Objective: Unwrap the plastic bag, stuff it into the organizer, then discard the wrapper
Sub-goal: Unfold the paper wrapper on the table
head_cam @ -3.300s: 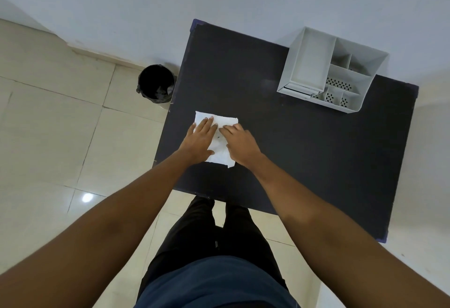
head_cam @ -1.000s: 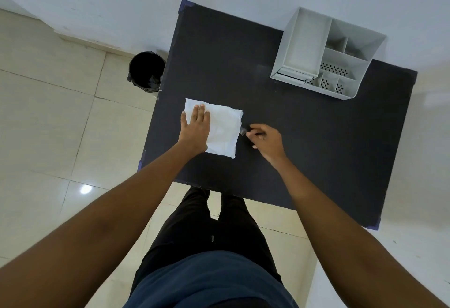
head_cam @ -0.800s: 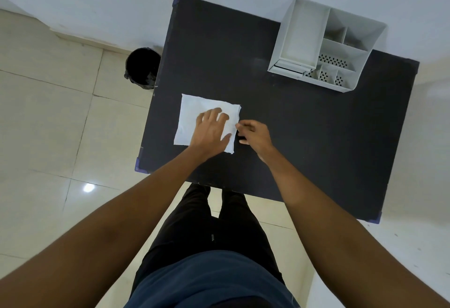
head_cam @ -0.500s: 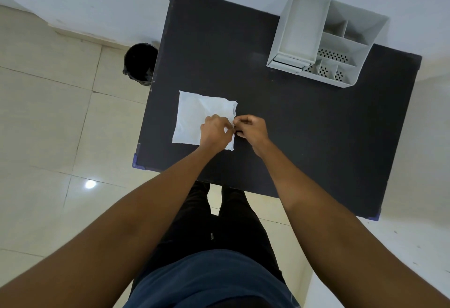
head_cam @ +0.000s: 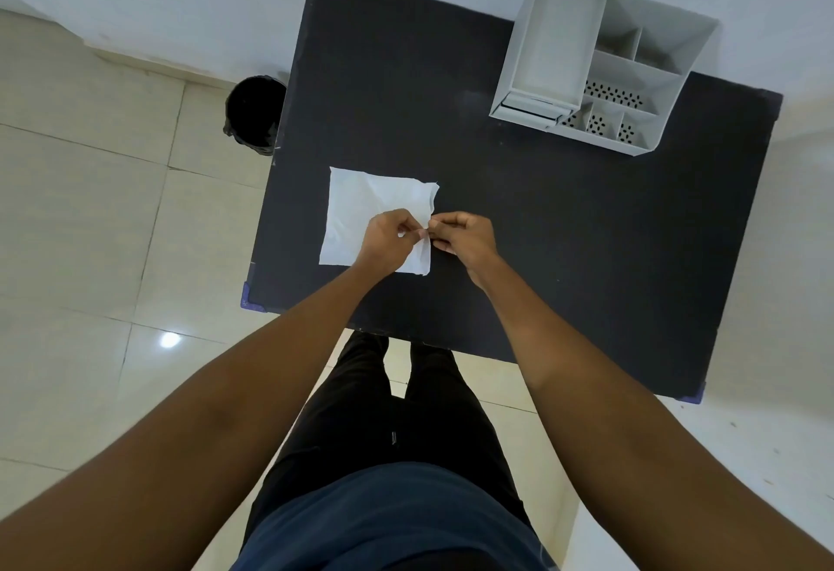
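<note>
1. Two bare hands meet at the right edge of a flat white plastic bag (head_cam: 361, 209) lying on the black rectangular table (head_cam: 541, 232), near its left front part
2. left hand (head_cam: 388, 238) curled, fingertips pinching the bag's right edge, hand resting over the bag
3. right hand (head_cam: 465, 238) curled, fingertips pinching the same edge just beside the left fingertips; cannot tell if a separate wrapper is in that pinch
4. white plastic multi-compartment organizer (head_cam: 600, 64) stands at the far right of the table, well apart from the bag
5. black round bin (head_cam: 252, 114) on the tiled floor, just beside the table's left edge
</note>
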